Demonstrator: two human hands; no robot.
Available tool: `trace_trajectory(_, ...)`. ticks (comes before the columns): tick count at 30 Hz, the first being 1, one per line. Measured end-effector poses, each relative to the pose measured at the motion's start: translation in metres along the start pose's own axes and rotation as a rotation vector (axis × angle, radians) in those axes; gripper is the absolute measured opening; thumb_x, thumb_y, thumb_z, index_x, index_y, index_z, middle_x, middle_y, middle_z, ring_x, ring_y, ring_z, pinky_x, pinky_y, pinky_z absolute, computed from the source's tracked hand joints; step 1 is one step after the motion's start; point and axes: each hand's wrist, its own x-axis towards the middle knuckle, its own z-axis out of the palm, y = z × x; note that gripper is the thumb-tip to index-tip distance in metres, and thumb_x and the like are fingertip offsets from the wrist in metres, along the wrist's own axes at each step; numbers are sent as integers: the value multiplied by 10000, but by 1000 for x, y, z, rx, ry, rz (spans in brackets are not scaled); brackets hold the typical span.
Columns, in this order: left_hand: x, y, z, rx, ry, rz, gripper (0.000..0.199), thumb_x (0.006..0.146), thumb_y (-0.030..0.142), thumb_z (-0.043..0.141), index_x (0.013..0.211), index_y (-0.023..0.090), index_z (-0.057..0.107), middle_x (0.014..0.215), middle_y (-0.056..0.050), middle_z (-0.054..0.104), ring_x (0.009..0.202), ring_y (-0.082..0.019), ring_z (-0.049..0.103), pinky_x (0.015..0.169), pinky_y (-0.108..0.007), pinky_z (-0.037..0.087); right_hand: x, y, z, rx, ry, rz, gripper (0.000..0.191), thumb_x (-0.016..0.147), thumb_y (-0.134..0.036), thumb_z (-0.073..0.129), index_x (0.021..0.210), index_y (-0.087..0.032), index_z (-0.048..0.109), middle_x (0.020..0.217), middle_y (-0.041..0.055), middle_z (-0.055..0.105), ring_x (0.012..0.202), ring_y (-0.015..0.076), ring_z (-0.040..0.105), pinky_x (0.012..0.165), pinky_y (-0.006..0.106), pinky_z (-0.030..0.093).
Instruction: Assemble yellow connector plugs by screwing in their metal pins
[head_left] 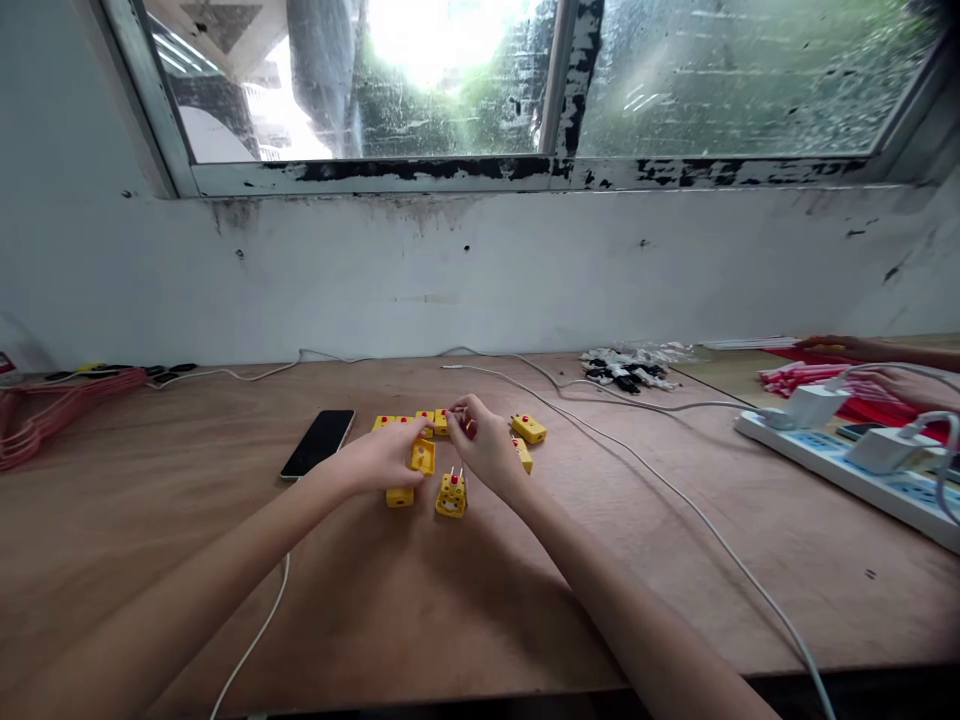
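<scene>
My left hand (386, 457) is curled around an open yellow plug casing (422, 457), with the thumb below it and the fingers above. My right hand (480, 440) is just to the right, fingertips pinched together over the yellow pieces; what they hold is too small to make out. Between and below the hands, a yellow plug (451, 496) with a red dot and two metal pins rests on the table. Another yellow piece (400, 497) sits under my left thumb. A row of yellow pieces (441, 422) lies behind, partly covered by my fingers.
More yellow plugs (529, 429) lie right of my right hand. A black phone (318, 443) is at the left. White cables (645, 470) cross the table toward a power strip (847, 470). Black and white small parts (630, 368) are heaped behind. A co-worker's hands (892, 380) handle red material.
</scene>
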Motion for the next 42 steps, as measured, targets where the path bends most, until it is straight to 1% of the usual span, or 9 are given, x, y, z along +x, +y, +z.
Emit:
trace_trajectory(4,-3,18,6,45,-69,62,603,650,241,592,1240,184,480,1124,-100,625,1006,-289,598,773,-312,466,0,0,0,6,4,15,111,832,-320,469,836,-223,523,645,-29,576,550,132,528,545,241,402)
trace_trajectory(8,4,25,15,86,-52,114,475,644,250,610,1102,139,548,1020,-132,632,946,-317,599,767,-356,469,2,2,-1,10,18,32,117,825,-303,460,851,-220,539,674,-19,604,578,138,554,566,246,414)
trace_trajectory(15,8,10,27,-433,9,118,727,691,317,702,1337,218,383,1198,-93,602,1118,-265,561,949,-371,441,4,5,-1,-43,88,122,130,833,-308,462,859,-222,556,725,6,647,621,162,599,576,259,415)
trace_trajectory(20,15,12,39,-696,50,55,849,680,287,738,1405,214,301,1241,-120,574,1135,-269,560,944,-390,465,6,10,-5,-113,153,200,144,840,-311,464,875,-222,571,722,24,653,643,192,611,580,275,396)
trace_trajectory(24,15,18,30,-572,55,31,881,692,299,715,1438,245,249,1179,-96,612,1069,-266,594,889,-373,481,6,15,-4,-128,158,222,147,836,-317,475,872,-219,579,725,31,658,647,196,613,571,272,388)
trace_trajectory(28,18,24,20,-361,-104,69,862,641,329,745,1399,256,342,1179,-70,630,1070,-294,590,883,-369,460,7,22,-3,-118,167,220,163,832,-326,469,871,-216,583,733,32,661,646,192,609,578,273,398)
trace_trajectory(30,22,27,23,-332,-132,82,852,637,334,745,1391,240,359,1223,-81,615,1102,-313,569,882,-376,455,9,26,-5,-105,182,222,172,828,-322,460,866,-205,581,732,37,661,640,187,607,587,274,411)
trace_trajectory(36,28,25,42,-477,-58,192,717,677,300,733,1330,244,443,1324,-73,561,1195,-285,517,937,-353,424,11,29,-9,-77,222,211,211,835,-345,438,866,-193,581,718,41,657,622,179,600,598,277,429)
trace_trajectory(42,22,24,50,-387,7,201,698,676,374,736,1311,261,469,1234,-77,614,1081,-314,580,868,-388,456,10,26,-8,-78,208,204,202,821,-344,459,870,-195,586,727,41,651,633,185,599,613,288,435)
